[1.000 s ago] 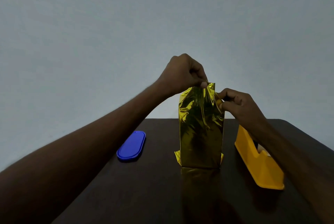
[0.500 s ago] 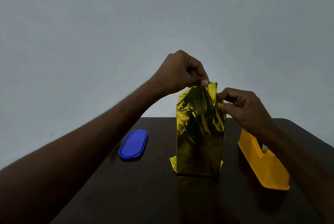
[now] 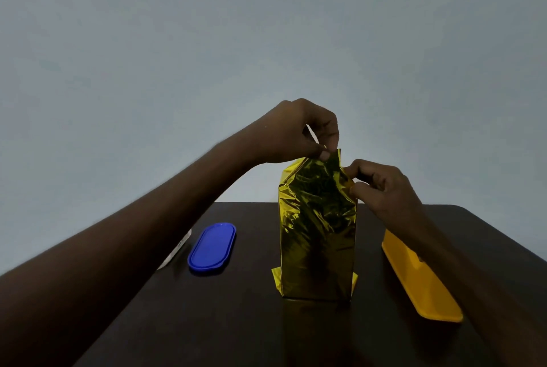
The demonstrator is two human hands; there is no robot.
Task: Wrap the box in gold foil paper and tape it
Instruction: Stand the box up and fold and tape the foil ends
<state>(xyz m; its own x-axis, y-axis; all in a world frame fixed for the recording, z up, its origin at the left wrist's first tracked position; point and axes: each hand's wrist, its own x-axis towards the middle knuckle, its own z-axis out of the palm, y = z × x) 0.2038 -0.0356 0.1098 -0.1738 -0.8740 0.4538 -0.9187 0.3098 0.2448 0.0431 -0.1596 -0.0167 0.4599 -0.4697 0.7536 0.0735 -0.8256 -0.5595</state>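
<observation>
A tall box wrapped in gold foil paper stands upright on the dark table, with foil flaps sticking out at its base. My left hand pinches the foil's top edge between thumb and fingers. My right hand pinches the foil at the upper right corner of the box. The box itself is hidden under the foil. A yellow tape dispenser lies to the right of the box, partly behind my right forearm.
A blue oval lid lies left of the box. A thin white object shows at the table's left edge beside my left forearm. A plain grey wall rises behind the table.
My left hand has lifted a little and opened a gap above the thumb while keeping its pinch on the foil top. The view has shifted slightly; the box stays upright.
</observation>
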